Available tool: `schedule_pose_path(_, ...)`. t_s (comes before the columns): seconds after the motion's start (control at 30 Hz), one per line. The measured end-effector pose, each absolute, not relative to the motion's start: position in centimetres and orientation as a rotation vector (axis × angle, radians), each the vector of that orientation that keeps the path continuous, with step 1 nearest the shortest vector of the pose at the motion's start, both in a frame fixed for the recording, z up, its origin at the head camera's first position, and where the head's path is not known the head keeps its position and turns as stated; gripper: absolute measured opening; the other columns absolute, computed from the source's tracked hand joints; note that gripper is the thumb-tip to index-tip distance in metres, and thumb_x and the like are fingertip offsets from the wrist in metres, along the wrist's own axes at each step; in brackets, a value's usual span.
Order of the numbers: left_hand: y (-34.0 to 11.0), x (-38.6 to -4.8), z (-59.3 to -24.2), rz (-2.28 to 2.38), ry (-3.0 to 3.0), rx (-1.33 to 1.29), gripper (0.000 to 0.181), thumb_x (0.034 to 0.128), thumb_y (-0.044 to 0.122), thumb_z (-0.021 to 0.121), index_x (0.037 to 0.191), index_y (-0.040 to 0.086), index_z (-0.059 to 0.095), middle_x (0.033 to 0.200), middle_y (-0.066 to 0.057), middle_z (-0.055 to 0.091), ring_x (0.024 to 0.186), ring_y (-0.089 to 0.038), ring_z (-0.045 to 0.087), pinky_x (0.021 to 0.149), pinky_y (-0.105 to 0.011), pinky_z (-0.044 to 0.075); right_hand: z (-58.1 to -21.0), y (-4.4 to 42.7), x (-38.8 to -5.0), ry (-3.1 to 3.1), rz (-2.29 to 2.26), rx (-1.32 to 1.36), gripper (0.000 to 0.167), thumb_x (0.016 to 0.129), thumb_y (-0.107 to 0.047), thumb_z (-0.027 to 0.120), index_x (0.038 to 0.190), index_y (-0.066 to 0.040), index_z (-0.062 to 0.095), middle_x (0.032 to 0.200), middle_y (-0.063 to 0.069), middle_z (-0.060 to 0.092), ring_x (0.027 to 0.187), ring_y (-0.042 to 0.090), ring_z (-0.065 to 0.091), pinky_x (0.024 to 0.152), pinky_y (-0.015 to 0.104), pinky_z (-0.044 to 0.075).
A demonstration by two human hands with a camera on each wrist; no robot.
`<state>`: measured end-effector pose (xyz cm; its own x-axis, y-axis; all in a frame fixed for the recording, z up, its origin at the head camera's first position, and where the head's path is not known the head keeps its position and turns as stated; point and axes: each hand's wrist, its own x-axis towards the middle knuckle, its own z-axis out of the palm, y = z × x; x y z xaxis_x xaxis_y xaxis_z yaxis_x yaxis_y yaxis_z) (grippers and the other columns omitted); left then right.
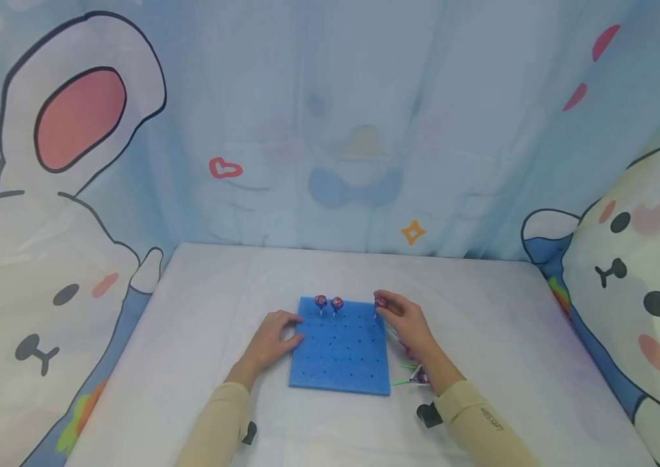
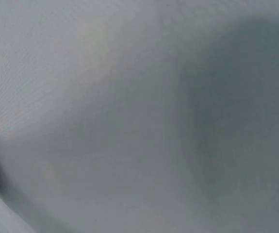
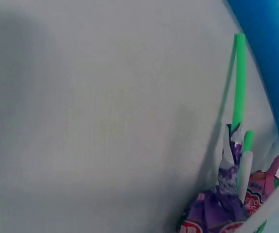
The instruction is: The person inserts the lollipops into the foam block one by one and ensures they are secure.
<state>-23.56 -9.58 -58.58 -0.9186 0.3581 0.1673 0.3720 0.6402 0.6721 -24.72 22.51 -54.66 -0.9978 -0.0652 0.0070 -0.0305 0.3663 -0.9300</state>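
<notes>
A blue foam board (image 1: 338, 350) with rows of small holes lies on the white table. Two wrapped lollipops stand upright along its far edge, one lollipop (image 1: 321, 301) near the left corner and another lollipop (image 1: 337, 303) beside it. My right hand (image 1: 408, 324) pinches a third lollipop (image 1: 380, 303) over the board's far right corner, its stick pointing down; whether the tip is in a hole I cannot tell. At the board's left edge, my left hand (image 1: 271, 338) rests with fingers and thumb touching it. The left wrist view shows mostly tablecloth.
Several loose lollipops (image 1: 422, 375) lie right of the board, partly under my right forearm. Among them the right wrist view shows a purple-wrapped lollipop (image 3: 214, 211) with a green stick. A printed cloth (image 1: 353, 130) hangs behind the table (image 1: 219, 285).
</notes>
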Motion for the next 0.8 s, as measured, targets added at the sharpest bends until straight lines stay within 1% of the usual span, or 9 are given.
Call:
schedule_pose_path(0.07, -9.59, -23.6, -58.64, -1.158, -2.828, -0.63, 0.033, 0.092, 0.026, 0.068, 0.122, 0.014, 0.062, 0.121, -0.002, 0.061, 0.122, -0.023, 0.051, 0.108, -0.042, 0.04, -54.88, 22.53, -24.7, 2.538, -1.776, -0.063, 0.044, 0.095, -0.02, 0.065, 0.137, -0.014, 0.055, 0.138, 0.005, 0.056, 0.129, 0.02, 0.052, 0.101, 0.029, 0.044)
schedule_pose_path(0.23, -9.62, -23.69, -58.89, -1.148, -2.821, -0.626, 0.032, 0.0913, 0.026, 0.069, 0.121, 0.015, 0.062, 0.121, -0.002, 0.062, 0.122, -0.022, 0.051, 0.108, -0.041, 0.04, -55.11, 22.42, -24.75, 2.517, -1.805, -0.05, 0.045, 0.094, -0.023, 0.066, 0.137, -0.013, 0.056, 0.137, 0.006, 0.057, 0.128, 0.019, 0.053, 0.1, 0.027, 0.045)
schedule_pose_path(0.53, -9.6, -23.61, -58.95, -1.172, -2.832, -0.604, 0.033, 0.0916, 0.026, 0.069, 0.122, 0.016, 0.062, 0.123, -0.002, 0.061, 0.124, -0.023, 0.05, 0.109, -0.042, 0.039, -54.99, 22.22, -24.92, 2.524, -1.768, 0.001, 0.043, 0.095, -0.021, 0.066, 0.136, -0.014, 0.056, 0.138, 0.006, 0.057, 0.129, 0.018, 0.052, 0.1, 0.027, 0.045)
schedule_pose_path(0.8, -9.63, -23.56, -58.73, -1.166, -2.837, -0.614, 0.033, 0.0913, 0.026, 0.069, 0.122, 0.015, 0.062, 0.122, -0.002, 0.061, 0.123, -0.023, 0.05, 0.109, -0.042, 0.039, -55.08, 22.3, -24.8, 2.487, -1.816, -0.004, 0.044, 0.095, -0.02, 0.066, 0.137, -0.013, 0.056, 0.138, 0.006, 0.057, 0.128, 0.018, 0.052, 0.1, 0.025, 0.045)
